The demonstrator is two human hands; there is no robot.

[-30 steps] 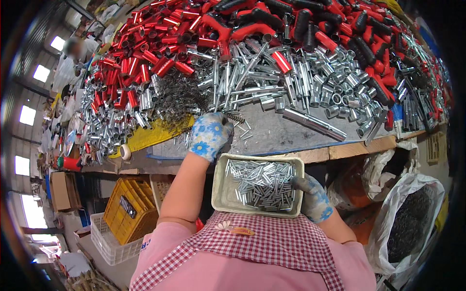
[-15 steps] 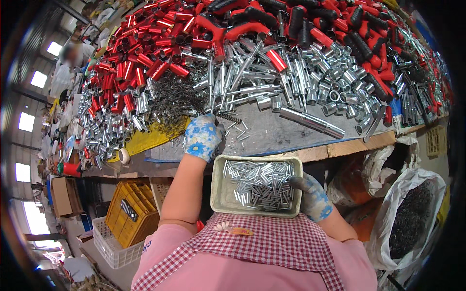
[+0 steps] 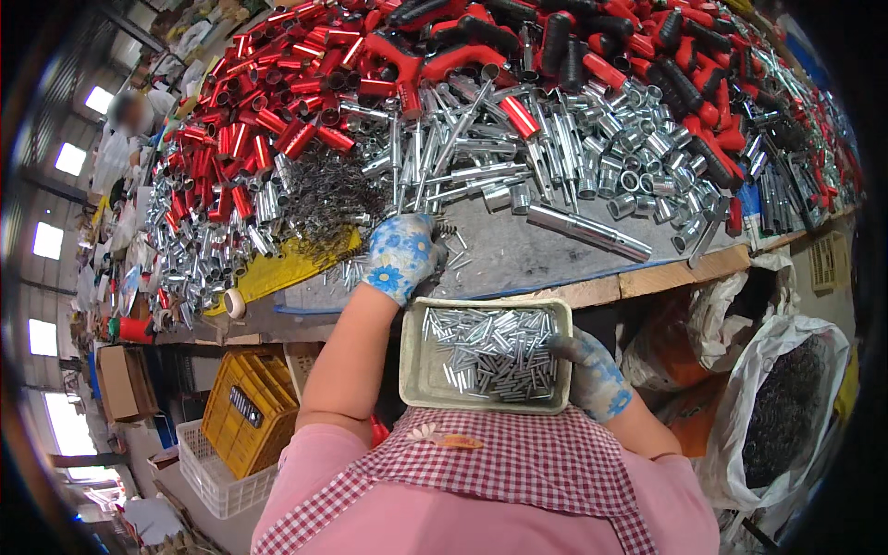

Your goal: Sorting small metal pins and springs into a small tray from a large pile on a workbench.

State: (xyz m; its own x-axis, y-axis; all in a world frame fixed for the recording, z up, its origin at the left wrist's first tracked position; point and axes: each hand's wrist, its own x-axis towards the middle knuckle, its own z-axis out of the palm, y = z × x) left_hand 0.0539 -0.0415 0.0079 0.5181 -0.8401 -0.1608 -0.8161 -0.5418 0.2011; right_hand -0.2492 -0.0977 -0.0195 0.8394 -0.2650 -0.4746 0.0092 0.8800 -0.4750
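Observation:
My left hand (image 3: pixel 404 254), in a white glove with blue flowers, reaches onto the grey work surface (image 3: pixel 518 254), back up. Its fingers curl downward and are mostly hidden. At its fingertips show a dark coil spring (image 3: pixel 447 228) and a few small metal pins (image 3: pixel 457 252). More pins (image 3: pixel 350 272) lie by its wrist side. My right hand (image 3: pixel 597 375), gloved alike with a dark thumb area, grips the right wall of a pale plastic tray (image 3: pixel 413 356). Many short silvery pins (image 3: pixel 499 356) fill the tray, which is held against my checked apron.
Behind my left hand lie a heap of thin springs (image 3: pixel 328 190), silvery rods and collars (image 3: pixel 647 166), red tubes (image 3: pixel 301 139) and red-black handles (image 3: pixel 694 88). A thick metal tube (image 3: pixel 589 231) rests near the wooden edge. A white sack (image 3: pixel 814 338) stands right; a yellow crate (image 3: pixel 245 412) left.
My left hand has shifted slightly right over the surface, covering more of the spring and uncovering pins at its left. My right hand still holds the tray, nearly unmoved.

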